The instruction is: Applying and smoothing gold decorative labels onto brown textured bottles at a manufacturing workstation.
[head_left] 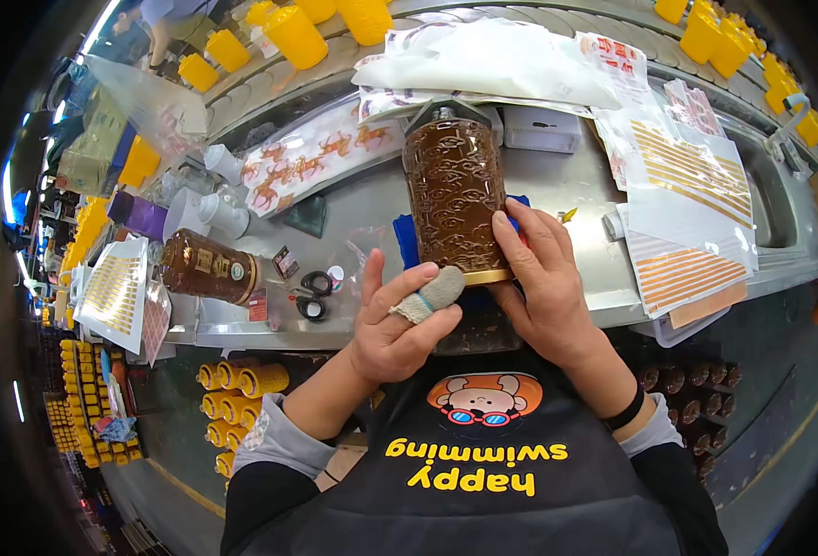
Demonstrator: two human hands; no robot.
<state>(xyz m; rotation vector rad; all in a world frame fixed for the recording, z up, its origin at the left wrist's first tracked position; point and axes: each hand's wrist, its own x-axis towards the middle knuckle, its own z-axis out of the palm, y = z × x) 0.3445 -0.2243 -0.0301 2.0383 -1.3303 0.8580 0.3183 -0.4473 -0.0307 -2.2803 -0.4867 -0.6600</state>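
Observation:
A brown, embossed bottle (453, 190) lies on its side on a blue support (406, 239), its base toward me and a gold band (488, 277) round that end. My right hand (546, 283) grips it by the right side of the base, fingers along the brown wall. My left hand (398, 320) is at the lower left of the base with its fingers bent and apart. A grey cloth finger cover (432, 295) sits on one left finger, its tip at the gold band. No object shows within the left hand.
Sheets of gold strips (691, 171) lie right, beside a sink (768, 190). White film (492, 65) and a horse-patterned sheet (321, 153) lie behind. Another brown bottle (207, 267), black tape rolls (314, 295) and white cups (223, 215) are left. Yellow bottles (295, 37) line the conveyor.

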